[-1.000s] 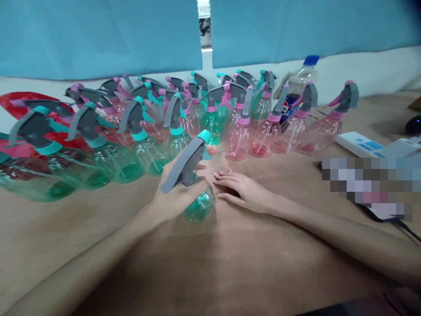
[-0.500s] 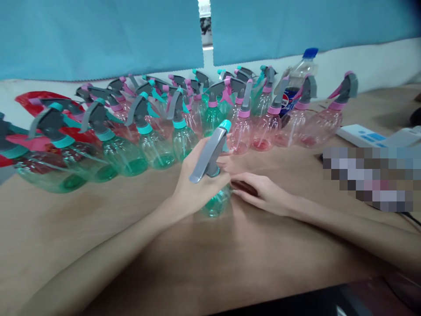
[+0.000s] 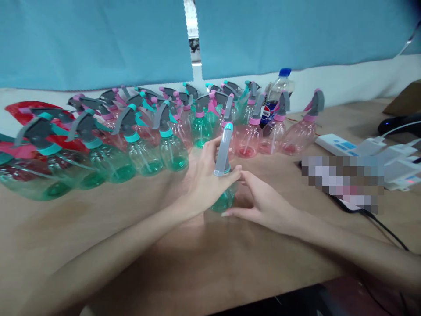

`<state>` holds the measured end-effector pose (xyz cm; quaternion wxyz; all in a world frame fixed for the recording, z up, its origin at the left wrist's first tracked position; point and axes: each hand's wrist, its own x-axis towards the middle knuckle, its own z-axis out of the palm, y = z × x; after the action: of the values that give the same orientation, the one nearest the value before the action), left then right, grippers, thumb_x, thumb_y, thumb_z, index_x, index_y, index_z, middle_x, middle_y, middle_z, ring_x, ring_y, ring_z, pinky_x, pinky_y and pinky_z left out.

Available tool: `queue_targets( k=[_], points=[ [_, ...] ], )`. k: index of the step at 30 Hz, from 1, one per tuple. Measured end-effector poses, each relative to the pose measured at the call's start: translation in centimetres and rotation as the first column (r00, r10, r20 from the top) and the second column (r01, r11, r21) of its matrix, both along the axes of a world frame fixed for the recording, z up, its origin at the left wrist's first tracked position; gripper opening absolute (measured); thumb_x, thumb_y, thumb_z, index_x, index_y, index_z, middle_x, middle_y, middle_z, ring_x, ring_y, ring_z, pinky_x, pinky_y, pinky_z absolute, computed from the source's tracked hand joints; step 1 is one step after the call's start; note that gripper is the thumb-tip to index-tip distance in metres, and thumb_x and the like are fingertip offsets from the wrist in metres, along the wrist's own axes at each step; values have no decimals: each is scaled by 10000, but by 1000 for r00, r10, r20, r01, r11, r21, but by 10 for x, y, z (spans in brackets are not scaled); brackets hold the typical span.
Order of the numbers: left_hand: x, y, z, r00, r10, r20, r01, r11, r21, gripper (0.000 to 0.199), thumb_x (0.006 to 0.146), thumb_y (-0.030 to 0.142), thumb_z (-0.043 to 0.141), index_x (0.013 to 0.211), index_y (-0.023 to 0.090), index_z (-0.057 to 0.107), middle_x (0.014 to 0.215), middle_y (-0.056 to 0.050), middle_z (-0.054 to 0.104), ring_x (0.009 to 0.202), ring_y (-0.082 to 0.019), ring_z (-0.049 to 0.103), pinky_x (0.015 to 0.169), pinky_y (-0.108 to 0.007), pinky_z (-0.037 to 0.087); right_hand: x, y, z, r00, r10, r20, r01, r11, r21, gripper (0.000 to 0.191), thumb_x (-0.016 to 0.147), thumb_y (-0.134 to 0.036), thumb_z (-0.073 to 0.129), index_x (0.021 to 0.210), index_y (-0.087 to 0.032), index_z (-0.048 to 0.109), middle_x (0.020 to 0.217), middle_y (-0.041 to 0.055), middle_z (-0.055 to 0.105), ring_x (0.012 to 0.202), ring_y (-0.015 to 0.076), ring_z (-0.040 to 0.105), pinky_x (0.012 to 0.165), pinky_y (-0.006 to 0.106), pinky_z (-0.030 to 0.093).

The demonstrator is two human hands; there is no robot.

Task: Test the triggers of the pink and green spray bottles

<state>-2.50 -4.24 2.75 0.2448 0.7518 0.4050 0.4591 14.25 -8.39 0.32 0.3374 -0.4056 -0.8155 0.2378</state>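
A green spray bottle (image 3: pixel 223 199) with a grey trigger head and teal nozzle stands upright on the table, between my hands. My left hand (image 3: pixel 210 180) is wrapped round its neck below the grey head. On its right side, my right hand (image 3: pixel 263 199) has thumb and fingers round the lower body, with the far fingers hidden behind it. To the left is a row of green bottles with teal collars, one of them a green bottle (image 3: pixel 174 153). Pink bottles stand behind and to the right, among them a pink bottle (image 3: pixel 248 140).
A cola bottle (image 3: pixel 279 87) with a blue cap stands at the back. At the right lie a white power strip (image 3: pixel 337 144) with chargers, a blurred-out phone and black cables. Red plastic (image 3: pixel 29 109) lies at the far left.
The view has turned right and the rows shifted left. My right hand has moved from beside the bottle to its lower body, its thumb now lower. My left hand remains round the neck.
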Motion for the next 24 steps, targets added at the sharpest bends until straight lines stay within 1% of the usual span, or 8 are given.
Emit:
queue_targets(
  k=[1, 4, 7, 10, 13, 16, 20, 24],
  points=[
    [3, 2, 1, 1000, 4, 13, -4, 1000, -4, 544, 799, 285, 693, 1278, 251, 437, 1325, -103, 533, 1217, -284, 529, 971, -466, 494, -2, 3, -1, 1000, -22, -16, 22, 999, 29, 730, 755, -512, 733, 1331, -201, 412, 1298, 141, 586, 1207, 324, 558, 971, 492, 494],
    [6, 9, 2, 1000, 5, 31, -5, 1000, -20, 572, 778, 312, 723, 1274, 246, 445, 1314, -105, 536, 1203, -281, 540, 967, -458, 494, -9, 13, -4, 998, -52, -33, 56, 992, 112, 629, 783, -521, 697, 1263, -204, 443, 1195, 139, 628, 1113, 333, 607, 881, 498, 534],
    [2, 15, 5, 1000, 1, 4, -1, 1000, -15, 647, 761, 343, 744, 1315, 272, 418, 1357, -103, 499, 1242, -290, 514, 973, -445, 491, -15, 22, -5, 997, -71, -6, 71, 985, 159, 568, 806, -508, 668, 1232, -192, 464, 1127, 145, 649, 1047, 340, 632, 848, 507, 537],
    [-9, 16, 11, 999, -9, -53, 8, 1000, -22, 748, 736, 340, 763, 1367, 294, 363, 1400, -106, 453, 1250, -296, 507, 976, -445, 488, -21, 31, -6, 998, -62, 3, 61, 982, 178, 618, 820, -493, 650, 1307, -182, 430, 1190, 158, 633, 1100, 345, 609, 888, 514, 518],
    [-27, 13, 16, 994, 19, -103, -25, 998, -64, 817, 710, 348, 783, 1388, 266, 333, 1378, -123, 464, 1208, -275, 533, 1009, -463, 465, -27, 44, -9, 998, -66, 5, 64, 980, 189, 687, 836, -511, 621, 1388, -188, 369, 1253, 162, 600, 1153, 345, 574, 912, 520, 503],
    [-51, 9, 14, 989, 80, -122, -88, 995, -54, 798, 747, 359, 754, 1406, 267, 314, 1390, -118, 448, 1270, -269, 481, 1031, -457, 453, -34, 61, -12, 995, -89, 34, 79, 970, 231, 743, 849, -531, 598, 1434, -173, 311, 1291, 182, 564, 1186, 351, 543, 947, 540, 476],
    [-85, 6, 7, 978, 173, -112, -185, 977, -105, 655, 798, 366, 706, 1355, 281, 372, 1323, -97, 495, 1169, -248, 569, 979, -465, 492, -46, 79, -11, 988, -136, 71, 105, 938, 331, 779, 867, -484, 589, 1473, -135, 245, 1303, 212, 534, 1208, 369, 504, 968, 554, 452],
    [-104, 2, 3, 978, 187, -89, -202, 958, -206, 502, 848, 337, 648, 1288, 262, 418, 1227, -75, 541, 1080, -220, 623, 892, -408, 543, -58, 89, -7, 975, -190, 115, 129, 906, 404, 803, 880, -436, 570, 1506, -122, 177, 1268, 215, 545, 1174, 379, 509, 948, 565, 457]
  ],
)
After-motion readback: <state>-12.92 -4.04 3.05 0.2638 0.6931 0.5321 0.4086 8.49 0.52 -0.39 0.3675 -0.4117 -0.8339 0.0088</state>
